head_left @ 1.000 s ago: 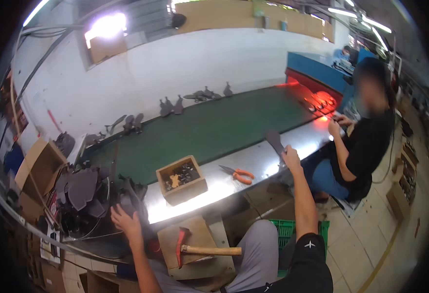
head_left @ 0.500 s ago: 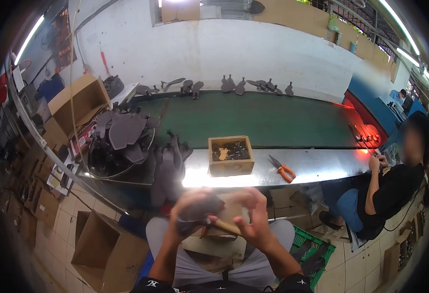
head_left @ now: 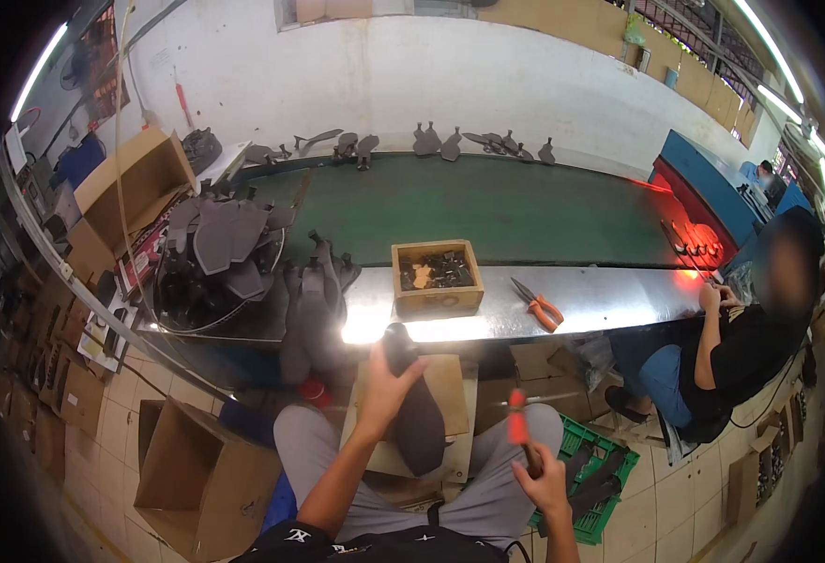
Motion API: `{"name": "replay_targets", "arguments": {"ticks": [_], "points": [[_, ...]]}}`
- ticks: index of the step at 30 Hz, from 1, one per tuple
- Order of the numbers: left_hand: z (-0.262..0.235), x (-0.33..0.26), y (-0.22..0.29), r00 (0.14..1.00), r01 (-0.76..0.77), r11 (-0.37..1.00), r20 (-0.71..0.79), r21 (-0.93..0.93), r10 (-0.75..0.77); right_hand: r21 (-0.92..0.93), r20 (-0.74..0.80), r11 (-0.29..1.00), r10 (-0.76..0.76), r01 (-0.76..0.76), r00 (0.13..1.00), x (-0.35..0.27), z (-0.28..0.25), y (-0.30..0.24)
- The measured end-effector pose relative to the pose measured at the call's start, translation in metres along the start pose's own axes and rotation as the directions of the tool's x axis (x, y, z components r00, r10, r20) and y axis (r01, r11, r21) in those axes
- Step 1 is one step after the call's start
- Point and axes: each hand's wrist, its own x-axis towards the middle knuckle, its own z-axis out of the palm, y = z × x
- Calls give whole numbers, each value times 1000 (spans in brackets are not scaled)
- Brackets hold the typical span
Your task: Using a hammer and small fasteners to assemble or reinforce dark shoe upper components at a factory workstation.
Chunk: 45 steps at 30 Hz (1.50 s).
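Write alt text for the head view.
A person's left hand holds a grey part over a board; the right hand grips a red-headed hammer. A wooden box and orange-handled pliers sit on a metal ledge beside a green belt.

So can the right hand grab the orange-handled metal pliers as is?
Probably not: the right hand holds a red-headed, wooden-handled hammer. Otherwise the way looks free; the orange-handled metal pliers lie uncovered on the shiny metal ledge.
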Motion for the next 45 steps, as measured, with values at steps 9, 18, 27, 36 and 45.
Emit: {"name": "replay_targets", "arguments": {"ticks": [9,18,27,36,45], "points": [[35,95,46,880,-459,757,120,465,460,831,-164,555,315,-41,935,-22,-22,-43],[103,254,12,868,-494,641,376,587,325,730,-189,683,238,-26,953,11,-9,-40],[77,192,81,967,-234,967,82,-99,243,733,-250,674,151,85,956,28,-16,-35],[17,-17,175,930,-228,894,186,-386,318,748,-220,607,-153,267,964,99,-34,-130],[-41,-50,185,600,-797,581,327,166,730,828,6,539,-287,156,958,102,-13,-174]]}}
